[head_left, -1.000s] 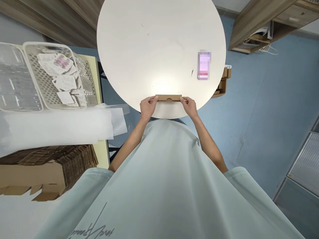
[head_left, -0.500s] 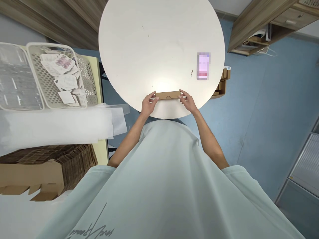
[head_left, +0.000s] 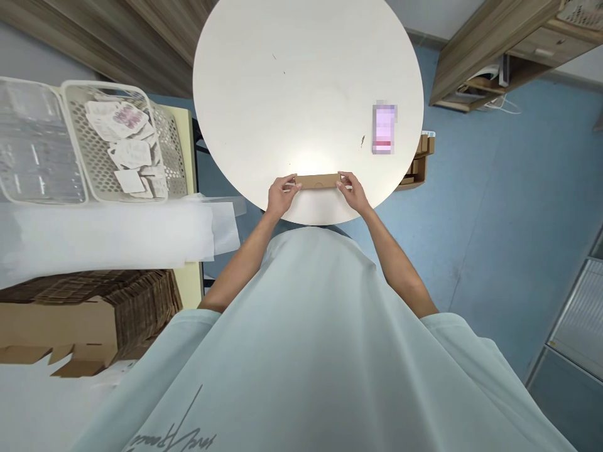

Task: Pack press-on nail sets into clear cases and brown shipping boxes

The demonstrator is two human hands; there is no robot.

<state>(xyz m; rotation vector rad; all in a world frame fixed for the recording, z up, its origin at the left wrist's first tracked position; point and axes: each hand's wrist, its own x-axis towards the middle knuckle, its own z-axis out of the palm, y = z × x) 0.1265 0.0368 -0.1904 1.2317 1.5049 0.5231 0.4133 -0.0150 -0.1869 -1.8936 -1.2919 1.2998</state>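
Note:
A narrow brown cardboard box [head_left: 318, 181] lies crosswise near the front edge of the round white table [head_left: 301, 81]. A half-round thumb notch shows at the middle of its near side. My left hand [head_left: 281, 194] grips its left end, thumb toward me and fingers at the far corner. At the opposite end, my right hand [head_left: 352, 190] pinches the box the same way. Whatever the box may contain is hidden.
A phone-like item with a blurred screen [head_left: 384, 129] lies on the table's right. At left, a perforated basket [head_left: 176, 150] holds paper packets beside a clear-plastic-filled basket [head_left: 38, 147], white sheets [head_left: 108, 235] and stacked flat cardboard [head_left: 146, 307]. A carton of small boxes [head_left: 417, 172] stands right, below the tabletop.
The camera view has shifted slightly. Both hands keep hold of the box ends, and the flap with the notch seems to sit flatter against the box.

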